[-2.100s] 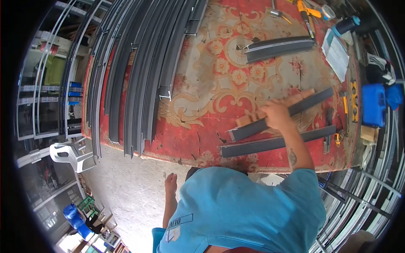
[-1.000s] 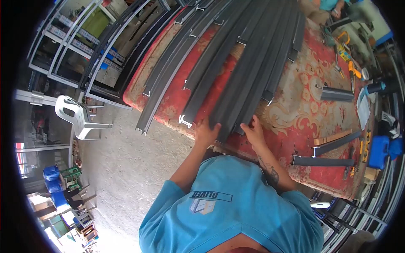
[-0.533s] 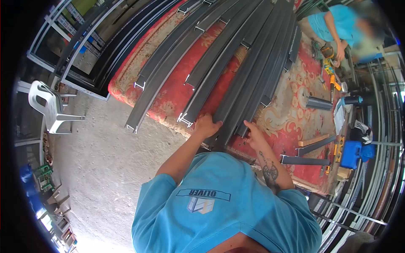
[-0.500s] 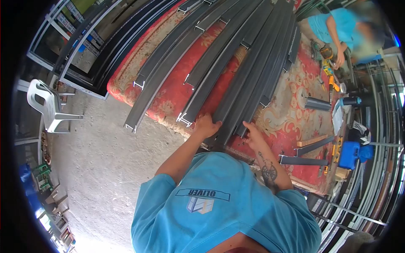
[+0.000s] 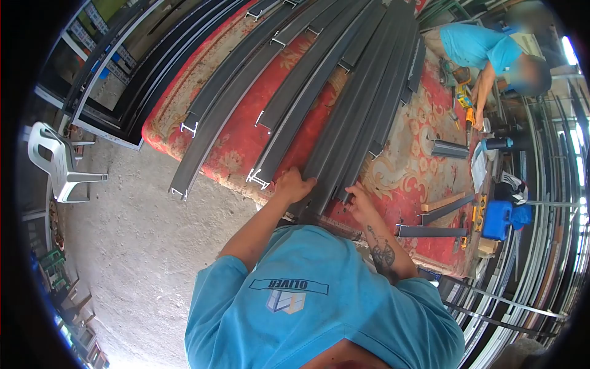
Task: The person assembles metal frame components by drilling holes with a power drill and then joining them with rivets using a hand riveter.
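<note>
A long dark metal profile (image 5: 326, 163) lies lengthwise on the carpeted table, its near end close to my body. My left hand (image 5: 295, 186) is closed at the profile's left edge, with the thumb on its side. My right hand (image 5: 361, 206) has its fingers curled at the right side near the same end; part of the grip is hidden. More dark profiles (image 5: 209, 135) with pale, bare cut ends lie spread out to the left of my hands, a few jutting past the table edge.
A co-worker (image 5: 485, 55) leans over the far right of the red carpeted table (image 5: 399, 178), a hand near a yellow power tool (image 5: 465, 101). Short profile offcuts (image 5: 448, 149) and a wood strip (image 5: 444, 202) lie right. A white chair (image 5: 58, 163) stands left.
The view has shifted slightly, moving the scene leftward. My right hand's fingers have curled in closer to the profile's end. The co-worker's head and arm have moved.
</note>
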A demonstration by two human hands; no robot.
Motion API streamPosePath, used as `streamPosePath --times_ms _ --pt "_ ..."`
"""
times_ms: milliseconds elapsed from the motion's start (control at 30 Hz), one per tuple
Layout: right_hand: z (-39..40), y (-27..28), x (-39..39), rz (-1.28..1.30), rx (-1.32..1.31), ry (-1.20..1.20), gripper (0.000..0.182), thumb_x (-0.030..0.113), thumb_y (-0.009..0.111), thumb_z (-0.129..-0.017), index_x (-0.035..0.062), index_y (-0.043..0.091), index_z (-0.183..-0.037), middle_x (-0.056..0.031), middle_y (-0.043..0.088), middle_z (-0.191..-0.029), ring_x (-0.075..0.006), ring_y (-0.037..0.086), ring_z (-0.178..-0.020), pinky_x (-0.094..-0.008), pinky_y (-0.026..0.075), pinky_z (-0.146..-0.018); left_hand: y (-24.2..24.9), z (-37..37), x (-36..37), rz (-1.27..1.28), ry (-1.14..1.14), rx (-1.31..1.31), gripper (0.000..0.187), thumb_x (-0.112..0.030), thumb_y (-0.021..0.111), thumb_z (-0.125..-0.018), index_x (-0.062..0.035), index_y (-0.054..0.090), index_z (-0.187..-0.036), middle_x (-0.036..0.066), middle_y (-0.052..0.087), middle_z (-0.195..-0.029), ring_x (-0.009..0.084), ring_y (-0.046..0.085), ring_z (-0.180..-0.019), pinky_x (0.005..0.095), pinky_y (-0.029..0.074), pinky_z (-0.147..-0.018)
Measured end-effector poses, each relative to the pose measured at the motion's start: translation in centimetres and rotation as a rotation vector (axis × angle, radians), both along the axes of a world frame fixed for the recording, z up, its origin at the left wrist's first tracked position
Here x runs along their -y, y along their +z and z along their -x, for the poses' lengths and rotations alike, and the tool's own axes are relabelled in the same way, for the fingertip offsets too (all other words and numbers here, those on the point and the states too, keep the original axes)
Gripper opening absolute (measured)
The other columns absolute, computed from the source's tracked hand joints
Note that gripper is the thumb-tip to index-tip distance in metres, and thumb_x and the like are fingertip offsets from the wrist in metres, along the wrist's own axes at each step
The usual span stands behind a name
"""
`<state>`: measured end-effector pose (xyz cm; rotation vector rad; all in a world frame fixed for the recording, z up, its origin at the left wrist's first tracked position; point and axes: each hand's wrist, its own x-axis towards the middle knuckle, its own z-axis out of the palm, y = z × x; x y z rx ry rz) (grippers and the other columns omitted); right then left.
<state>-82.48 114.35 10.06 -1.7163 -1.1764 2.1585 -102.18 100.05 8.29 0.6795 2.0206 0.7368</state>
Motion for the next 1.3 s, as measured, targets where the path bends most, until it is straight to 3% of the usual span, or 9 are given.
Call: streamPosePath --times_ms 200,300,367,500,900,1000,1100,1200,1300 --pt "-0.6 0.7 0.0 -0.004 -0.102 -0.006 0.042 0.012 0.061 -0.082 0.0174 0.055 -0.123 0.0016 0.057 -0.105 -0.0144 0.055 -0.091 -0.0339 0.046 -0.07 -2.5 -1.1 -1.2 -0.139 0.077 0.196 0.08 -0.049 0.069 -0.077 0.0129 0.05 -0.123 0.034 0.056 -0.122 0.0418 0.056 -0.115 0.0441 0.044 -0.098" --pt "-1.1 0.8 -0.1 -0.035 -0.09 0.004 0.039 0.011 0.059 -0.083 0.0162 0.058 -0.121 0.0012 0.059 -0.102 -0.0135 0.055 -0.088 -0.0313 0.047 -0.066 -0.6 -1.0 -1.0 -0.097 0.101 0.253 0.076 -0.042 0.073 -0.076 0.012 0.05 -0.124 0.031 0.058 -0.12 0.0395 0.059 -0.112 0.043 0.045 -0.096" --pt "-1.3 0.6 -0.1 -0.054 -0.062 0.023 0.039 0.01 0.059 -0.083 0.0159 0.057 -0.121 0.0012 0.059 -0.101 -0.0132 0.055 -0.086 -0.0308 0.047 -0.065 -0.1 -0.5 -0.9 -0.252 0.141 0.671 0.074 -0.034 0.076 -0.075 0.0115 0.048 -0.127 0.028 0.059 -0.12 0.0356 0.059 -0.112 0.0408 0.046 -0.095" --pt "-2.0 0.4 0.0 -0.039 -0.101 0.03 0.038 0.009 0.059 -0.082 0.0156 0.056 -0.12 0.0003 0.06 -0.099 -0.013 0.056 -0.081 -0.0286 0.046 -0.064 -1.1 -0.4 -0.5 -0.269 0.087 0.743 0.073 -0.025 0.077 -0.075 0.0094 0.045 -0.13 0.024 0.056 -0.126 0.0286 0.06 -0.11 0.0384 0.047 -0.095" --pt "-0.4 -0.7 0.3 -0.123 -0.154 0.106 0.058 0.003 0.058 -0.083 0.0148 0.049 -0.138 0.0013 0.061 -0.103 -0.0087 0.055 -0.08 -0.0248 0.046 -0.06 -3.1 1.2 -0.8 -0.433 0.044 0.316 0.058 -0.03 0.071 -0.082 0.0078 0.054 -0.124 0.023 0.064 -0.115 0.0321 0.061 -0.111 0.0375 0.046 -0.093" --pt "-0.3 -0.2 0.4 -0.179 -0.071 0.14 0.06 0.006 0.06 -0.081 0.0141 0.049 -0.139 0.0014 0.063 -0.103 -0.0064 0.054 -0.079 -0.0229 0.044 -0.059 -2.6 1.4 -0.8 -0.144 -0.106 -0.134 0.057 -0.045 0.06 -0.087 0.0055 0.062 -0.113 0.032 0.064 -0.104 0.0443 0.061 -0.106 0.0452 0.049 -0.09" --pt "-0.7 0.0 0.3 -0.228 -0.012 0.238 0.06 0.009 0.061 -0.078 0.0093 0.05 -0.137 -0.004 0.065 -0.103 -0.0102 0.057 -0.083 -0.0267 0.046 -0.064 4.8 0.9 -1.8 0.148 -0.256 -0.409 0.053 -0.046 0.063 -0.087 0.0054 0.067 -0.095 0.03 0.065 -0.097 0.0448 0.063 -0.097 0.0497 0.05 -0.083" --pt "-0.8 0.1 0.2 -0.533 0.124 0.41 0.062 0.015 0.065 -0.076 0.0014 0.049 -0.135 -0.0205 0.065 -0.108 -0.0286 0.062 -0.099 -0.038 0.049 -0.085 6.1 0.1 -1.9 0.02 -0.279 -0.624 0.052 -0.048 0.062 -0.086 0.0026 0.063 -0.099 0.027 0.064 -0.099 0.0424 0.064 -0.093 0.051 0.051 -0.079" --pt "-1.7 -2.4 -0.2 -0.774 0.121 0.475 0.061 0.019 0.067 -0.076 0.0011 0.051 -0.132 -0.0224 0.063 -0.114 -0.0347 0.061 -0.105 -0.0414 0.047 -0.09 8.2 -2.0 -1.9 -0.164 -0.186 -0.682 0.048 -0.041 0.064 -0.086 0.0021 0.062 -0.106 0.024 0.063 -0.101 0.042 0.064 -0.089 0.0472 0.053 -0.078"
